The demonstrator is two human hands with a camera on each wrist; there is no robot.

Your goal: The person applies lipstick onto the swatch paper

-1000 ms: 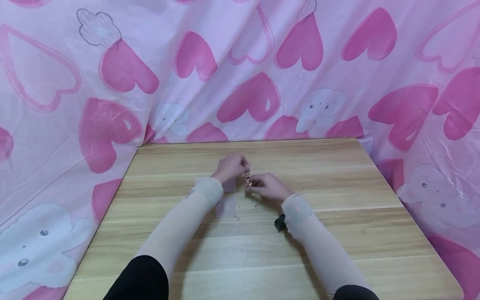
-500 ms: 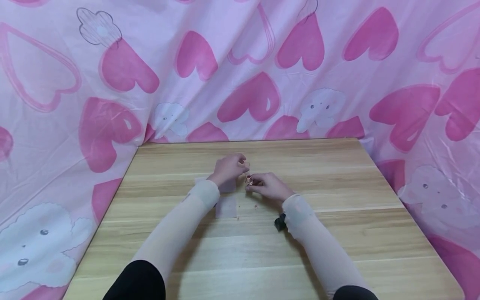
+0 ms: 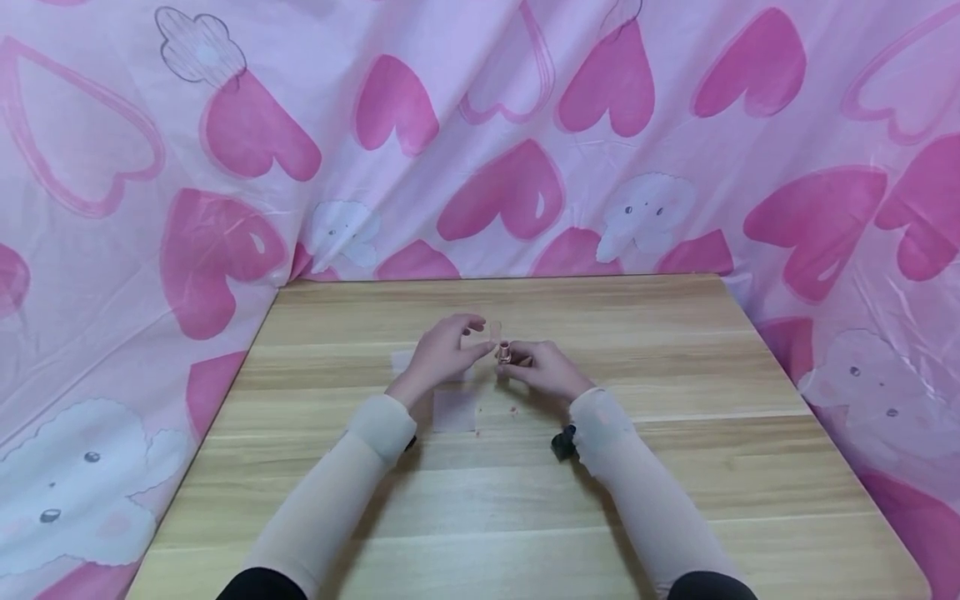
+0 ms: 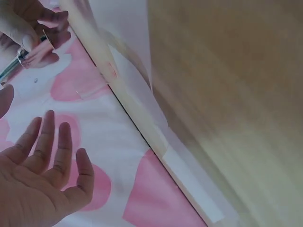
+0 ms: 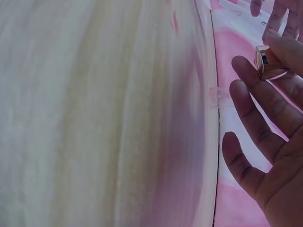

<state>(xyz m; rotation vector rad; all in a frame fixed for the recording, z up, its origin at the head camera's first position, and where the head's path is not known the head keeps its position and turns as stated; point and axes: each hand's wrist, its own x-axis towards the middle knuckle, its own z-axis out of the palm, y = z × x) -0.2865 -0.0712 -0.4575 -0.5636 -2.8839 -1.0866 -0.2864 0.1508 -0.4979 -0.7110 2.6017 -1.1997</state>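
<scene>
My right hand (image 3: 551, 368) pinches a small, shiny rose-gold tube (image 3: 504, 352) that looks like a lipstick base, held upright above the table with its open end up. In the right wrist view its rim (image 5: 260, 61) shows between thumb and forefinger, while the other fingers spread loosely. My left hand (image 3: 444, 354) is just left of the tube, its fingers spread and holding nothing, thumb tip close to the tube. Behind the fingertips, a clear little piece like a cap (image 3: 495, 331) stands on the table; the right wrist view shows this clear piece (image 5: 220, 97) near the table edge.
A pale, thin sheet (image 3: 453, 411) lies below the left hand, and another pale sheet (image 3: 401, 360) is partly under it. Tiny reddish crumbs (image 3: 513, 409) dot the wooden table (image 3: 637, 500). A pink heart-print cloth (image 3: 498, 192) hangs behind it.
My left hand has drawn back to the left and its curled fingers have spread, uncovering the clear piece. My right hand, still pinching the tube, has shifted slightly right.
</scene>
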